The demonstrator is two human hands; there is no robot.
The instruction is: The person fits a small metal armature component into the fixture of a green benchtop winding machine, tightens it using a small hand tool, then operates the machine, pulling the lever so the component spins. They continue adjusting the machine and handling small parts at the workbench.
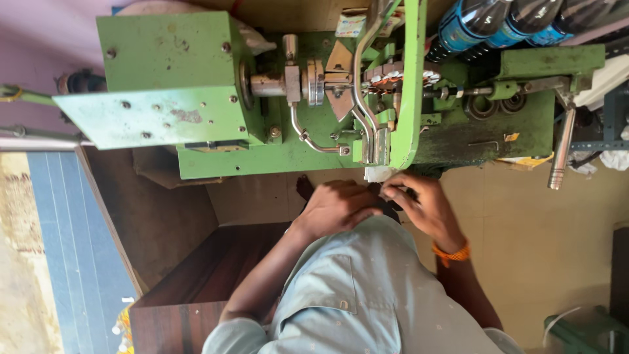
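A green metal machine (196,98) with a steel shaft, a curved green arm (413,78) and a copper-wound part (393,78) fills the upper part of the head view. Both my hands meet just under its lower edge. My right hand (422,206), with an orange thread on the wrist, pinches a small dark piece (388,191) below a white bit (379,174) of the machine. My left hand (337,208) has its fingers curled against the same dark piece; its grip is hidden by the knuckles. My light blue shirt covers the lower middle.
Dark bottles with blue labels (472,23) lie at the top right. A steel lever handle (562,151) hangs off the machine's right side. A brown wooden cabinet (177,288) stands at the lower left, a green stool (583,328) at the lower right on the beige floor.
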